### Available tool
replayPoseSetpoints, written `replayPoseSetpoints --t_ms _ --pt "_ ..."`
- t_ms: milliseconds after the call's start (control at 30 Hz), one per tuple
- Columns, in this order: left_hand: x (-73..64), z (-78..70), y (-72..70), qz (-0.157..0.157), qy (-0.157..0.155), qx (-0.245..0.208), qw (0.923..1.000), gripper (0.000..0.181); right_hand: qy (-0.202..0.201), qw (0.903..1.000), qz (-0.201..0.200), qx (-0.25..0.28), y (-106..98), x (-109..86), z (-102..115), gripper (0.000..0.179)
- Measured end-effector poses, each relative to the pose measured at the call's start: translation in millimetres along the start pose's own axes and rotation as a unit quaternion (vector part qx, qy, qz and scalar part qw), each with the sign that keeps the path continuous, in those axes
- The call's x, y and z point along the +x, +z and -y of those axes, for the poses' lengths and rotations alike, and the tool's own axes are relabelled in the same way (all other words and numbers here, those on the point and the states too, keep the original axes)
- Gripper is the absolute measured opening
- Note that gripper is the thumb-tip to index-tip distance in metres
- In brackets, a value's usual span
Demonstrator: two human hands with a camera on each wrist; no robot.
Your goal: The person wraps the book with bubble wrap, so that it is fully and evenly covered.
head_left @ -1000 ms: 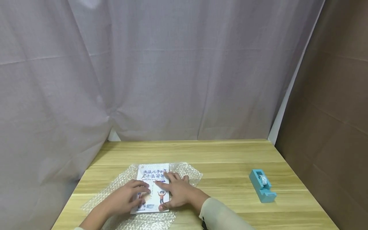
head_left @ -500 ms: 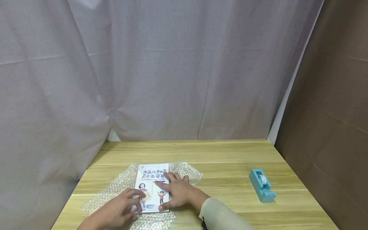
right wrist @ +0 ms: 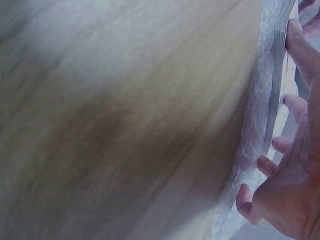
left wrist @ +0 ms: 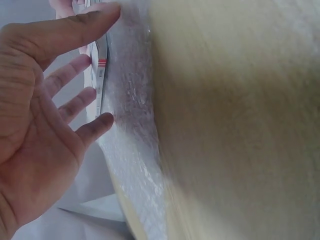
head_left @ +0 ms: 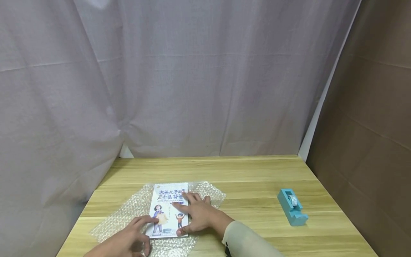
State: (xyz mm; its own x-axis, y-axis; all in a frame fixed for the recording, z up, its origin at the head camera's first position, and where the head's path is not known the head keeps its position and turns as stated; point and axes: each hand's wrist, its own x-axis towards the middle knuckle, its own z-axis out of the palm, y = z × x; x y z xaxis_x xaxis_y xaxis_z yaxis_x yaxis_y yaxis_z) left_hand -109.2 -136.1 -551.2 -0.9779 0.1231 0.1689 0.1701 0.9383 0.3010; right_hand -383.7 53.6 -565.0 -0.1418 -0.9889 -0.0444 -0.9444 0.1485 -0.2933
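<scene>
A book (head_left: 168, 224) with a white illustrated cover lies flat on a sheet of bubble wrap (head_left: 128, 208) in the head view. My right hand (head_left: 200, 214) rests on the book's right half, fingers spread across the cover and thumb near its lower right corner. At the lower left edge is my left hand (head_left: 126, 237), its index fingertip over the cover and its thumb above the wrap. The left wrist view shows the left hand (left wrist: 45, 110) with loosely spread fingers beside the book's spine (left wrist: 101, 75). Page edges (right wrist: 274, 100) show near the right hand (right wrist: 290, 195).
A teal tape dispenser (head_left: 292, 208) with a roll of clear tape stands on the right of the wood-grain table (head_left: 244, 178). Grey curtains (head_left: 205, 89) hang behind the table, and a brown one (head_left: 369, 125) borders its right side.
My left hand has slid down and left off the middle of the cover to the book's lower left edge, uncovering the printed figure. The right hand has stayed in place.
</scene>
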Motion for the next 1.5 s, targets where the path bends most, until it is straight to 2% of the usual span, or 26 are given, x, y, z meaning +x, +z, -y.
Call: replayPoseSetpoints --t_ms 200,300,433,467,567,633,700,800,867,900,967,1100,1233,1400,1500 --pt "-1.8 -1.0 -2.7 0.017 0.003 -0.007 0.9998 0.021 -0.002 1.0 0.0 -0.004 0.0 0.3 -0.7 0.105" --pt "-4.2 0.9 -2.3 0.035 -0.003 -0.022 0.9991 0.019 -0.003 1.0 0.0 -0.004 1.0 0.7 -1.3 0.105" --pt "-10.0 14.1 8.6 0.028 0.036 -0.02 0.9987 0.012 -0.003 1.0 0.0 -0.008 2.3 1.1 -2.3 0.105" --pt "-11.8 19.7 14.2 0.012 0.058 -0.007 0.9982 0.011 -0.002 1.0 0.001 -0.008 2.4 1.2 -2.5 0.105" --pt "-18.1 37.9 34.3 -0.021 0.086 0.027 0.9957 0.014 -0.002 0.9999 0.002 -0.01 2.4 1.1 -2.5 0.106" --pt "-20.8 45.2 44.3 -0.023 0.078 0.044 0.9957 0.017 -0.001 0.9999 0.003 -0.01 2.1 0.9 -2.2 0.106" --pt "-21.1 44.1 46.3 0.005 0.046 0.034 0.9983 0.018 0.0 1.0 0.004 -0.009 1.8 0.6 -1.8 0.106" --pt "-16.9 28.7 34.5 0.07 -0.015 0.001 0.9974 0.019 0.001 1.0 0.003 -0.008 1.3 0.2 -1.1 0.105" --pt "-12.6 14.5 23.0 0.098 -0.047 -0.012 0.994 0.021 0.001 1.0 0.002 -0.008 0.8 -0.2 -0.6 0.105" --pt "-10.6 8.1 17.9 0.106 -0.053 -0.009 0.9929 0.021 0.001 1.0 0.002 -0.008 0.5 -0.6 -0.3 0.105" --pt "-7.5 -2.1 11.3 0.106 -0.057 0.002 0.9927 0.021 0.001 1.0 0.002 -0.006 0.0 -1.3 0.2 0.105" --pt "-5.3 -9.6 6.9 0.092 -0.036 0.025 0.9948 0.019 0.001 1.0 0.002 -0.002 -0.5 -2.2 0.9 0.105" --pt "-5.6 -11.3 6.7 0.08 -0.036 0.033 0.9956 0.008 -0.001 1.0 -0.001 -0.002 -0.4 -2.4 1.2 0.104" --pt "-4.7 -13.3 5.5 0.068 -0.038 0.041 0.9961 0.006 -0.002 1.0 -0.002 -0.001 0.7 -1.7 -0.2 0.104" --pt "-6.0 -2.4 12.4 0.065 -0.042 0.021 0.9968 0.01 -0.003 1.0 -0.001 0.0 1.6 -0.8 -1.8 0.105"
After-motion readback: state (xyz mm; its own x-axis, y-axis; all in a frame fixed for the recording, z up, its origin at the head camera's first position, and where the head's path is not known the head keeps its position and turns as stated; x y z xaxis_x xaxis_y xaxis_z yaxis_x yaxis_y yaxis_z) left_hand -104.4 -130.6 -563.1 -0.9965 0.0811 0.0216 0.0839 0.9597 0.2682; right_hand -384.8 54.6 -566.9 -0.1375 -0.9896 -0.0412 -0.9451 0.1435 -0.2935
